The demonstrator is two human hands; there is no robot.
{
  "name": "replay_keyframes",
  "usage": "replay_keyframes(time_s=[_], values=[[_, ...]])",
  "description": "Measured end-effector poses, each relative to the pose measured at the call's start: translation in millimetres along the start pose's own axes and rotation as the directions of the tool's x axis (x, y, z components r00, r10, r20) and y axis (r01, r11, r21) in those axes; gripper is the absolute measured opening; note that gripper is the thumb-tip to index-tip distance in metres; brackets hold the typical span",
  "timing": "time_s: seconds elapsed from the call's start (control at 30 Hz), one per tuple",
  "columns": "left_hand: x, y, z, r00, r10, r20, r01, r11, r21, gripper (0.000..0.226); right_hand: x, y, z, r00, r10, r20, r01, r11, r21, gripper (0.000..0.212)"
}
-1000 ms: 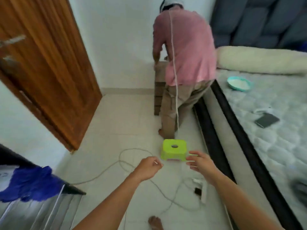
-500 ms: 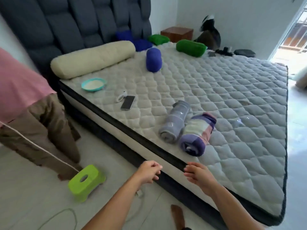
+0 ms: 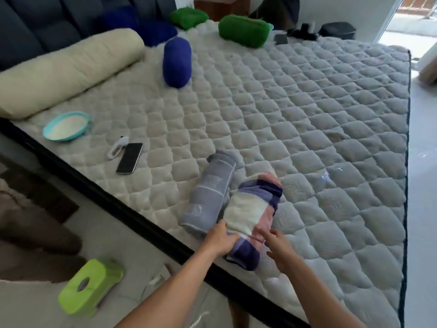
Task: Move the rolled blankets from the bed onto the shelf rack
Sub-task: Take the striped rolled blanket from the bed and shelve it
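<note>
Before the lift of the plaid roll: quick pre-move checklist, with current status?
1. Left hand gripping the plaid rolled blanket: ok, fingers curl on its near end.
2. Right hand gripping: not ok, fingers straight, beside the roll.
3. Grey rolled blanket apart from it: not ok, the two touch.
4. Phone out of the way: ok, lies well aside on the mattress.
5. Shelf rack free: cannot tell, not in view.
</note>
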State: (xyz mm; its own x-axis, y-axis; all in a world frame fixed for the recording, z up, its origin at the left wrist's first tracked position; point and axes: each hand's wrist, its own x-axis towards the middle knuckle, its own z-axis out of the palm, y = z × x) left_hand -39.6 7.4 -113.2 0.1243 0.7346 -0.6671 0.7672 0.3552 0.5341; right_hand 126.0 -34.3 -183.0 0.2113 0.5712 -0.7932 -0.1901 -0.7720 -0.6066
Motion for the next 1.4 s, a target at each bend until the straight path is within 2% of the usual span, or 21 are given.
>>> replay_keyframes(time_s=[0.1, 0.13, 0.27, 0.33, 0.43, 0.57, 0.67, 0.7, 0.8, 0.83, 1.0, 1.1, 1.17, 1.3, 1.4], values=[[20, 7, -1, 0.997, -0.068, 0.036, 0.069, 0.997, -0.036, 0.062, 14, -3, 7, 0.997, 0.034, 0.075, -0.039, 0.997, 0.059, 0.088], [25, 9, -1, 0.995, -0.084, 0.052, 0.086, 0.995, -0.046, 0.063, 16, -4, 9, 0.994, 0.043, 0.103, -0.052, 0.996, 0.077, 0.088], [35, 14, -7, 0.988, -0.122, 0.098, 0.13, 0.988, -0.082, 0.066, 16, -10, 19, 0.989, 0.029, 0.143, -0.057, 0.979, 0.194, 0.062], [35, 16, -9, 0.984, -0.144, 0.107, 0.156, 0.981, -0.117, 0.068, 21, -11, 19, 0.986, 0.021, 0.163, -0.063, 0.966, 0.252, 0.065], [34, 14, -14, 0.978, -0.172, 0.121, 0.194, 0.958, -0.208, 0.076, 25, -16, 18, 0.98, 0.034, 0.194, -0.098, 0.939, 0.329, 0.082], [25, 19, -28, 0.986, -0.142, 0.083, 0.161, 0.928, -0.336, 0.074, 17, -23, 21, 0.984, 0.049, 0.172, -0.111, 0.922, 0.371, 0.059], [10, 16, -45, 0.991, -0.118, 0.063, 0.132, 0.925, -0.357, 0.085, 1, -23, 28, 0.986, -0.046, 0.163, -0.017, 0.931, 0.364, 0.067], [1, 11, -51, 0.992, -0.113, 0.063, 0.128, 0.921, -0.367, 0.082, -8, -24, 34, 0.979, -0.084, 0.186, 0.017, 0.942, 0.336, 0.064], [-33, -18, -68, 0.995, -0.099, 0.022, 0.099, 0.909, -0.406, 0.061, -45, -28, 59, 0.944, -0.194, 0.268, 0.125, 0.96, 0.252, 0.021], [-46, -31, -75, 0.995, -0.095, -0.009, 0.082, 0.902, -0.423, 0.058, -57, -28, 71, 0.929, -0.213, 0.301, 0.146, 0.962, 0.23, 0.015], [-134, -114, -108, 0.966, -0.181, -0.185, 0.048, 0.827, -0.56, 0.035, -119, -12, 144, 0.802, -0.299, 0.517, 0.324, 0.945, 0.044, 0.037], [-197, -178, -113, 0.921, -0.289, -0.262, 0.039, 0.737, -0.675, 0.047, -165, 11, 187, 0.702, -0.292, 0.649, 0.419, 0.907, -0.045, 0.041], [-244, -220, -107, 0.887, -0.352, -0.3, -0.002, 0.646, -0.763, 0.053, -198, 32, 215, 0.611, -0.247, 0.752, 0.48, 0.871, -0.104, 0.043], [-335, -296, -75, 0.814, -0.465, -0.348, -0.114, 0.459, -0.881, 0.039, -262, 85, 266, 0.439, -0.117, 0.891, 0.657, 0.718, -0.23, 0.057], [-394, -349, -41, 0.748, -0.558, -0.359, -0.216, 0.307, -0.927, 0.033, -310, 131, 304, 0.314, -0.012, 0.949, 0.775, 0.581, -0.249, 0.049]])
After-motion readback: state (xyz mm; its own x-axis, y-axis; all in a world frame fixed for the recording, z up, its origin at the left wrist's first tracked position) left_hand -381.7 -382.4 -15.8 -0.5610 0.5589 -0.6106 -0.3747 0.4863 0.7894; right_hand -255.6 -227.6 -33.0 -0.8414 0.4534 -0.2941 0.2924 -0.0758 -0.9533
